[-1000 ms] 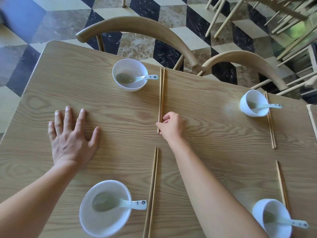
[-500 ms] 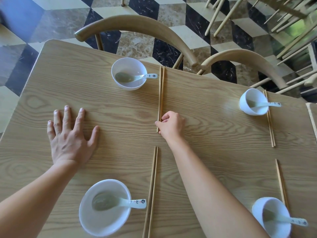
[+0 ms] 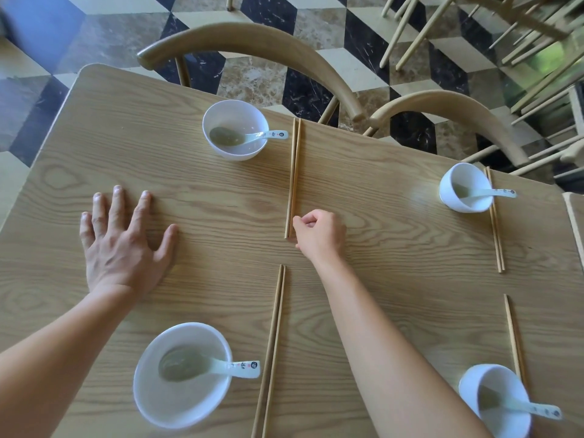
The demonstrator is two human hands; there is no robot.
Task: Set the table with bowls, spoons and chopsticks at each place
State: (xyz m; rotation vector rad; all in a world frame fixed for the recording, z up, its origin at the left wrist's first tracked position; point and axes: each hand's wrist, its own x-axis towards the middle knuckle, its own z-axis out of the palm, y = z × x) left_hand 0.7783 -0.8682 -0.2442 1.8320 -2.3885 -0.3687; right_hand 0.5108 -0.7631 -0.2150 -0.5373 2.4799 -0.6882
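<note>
Four white bowls stand on the wooden table (image 3: 395,254), each with a white spoon inside and a pair of wooden chopsticks to its right. They are the far left bowl (image 3: 235,129), far right bowl (image 3: 466,188), near left bowl (image 3: 181,374) and near right bowl (image 3: 496,403). My right hand (image 3: 319,235) is curled into a loose fist, its fingertips beside the near end of the far left chopsticks (image 3: 294,178), which lie flat. My left hand (image 3: 123,248) rests flat on the table with fingers spread, holding nothing.
Two curved wooden chair backs, the left chair (image 3: 252,45) and the right chair (image 3: 448,112), are tucked against the table's far edge. More chairs (image 3: 521,30) stand at the upper right on the checkered floor. Another table's edge (image 3: 575,222) shows at the right.
My right hand has shifted slightly right, so the near tip of the far left chopsticks now shows beside its fingers. My left hand stays flat in place.
</note>
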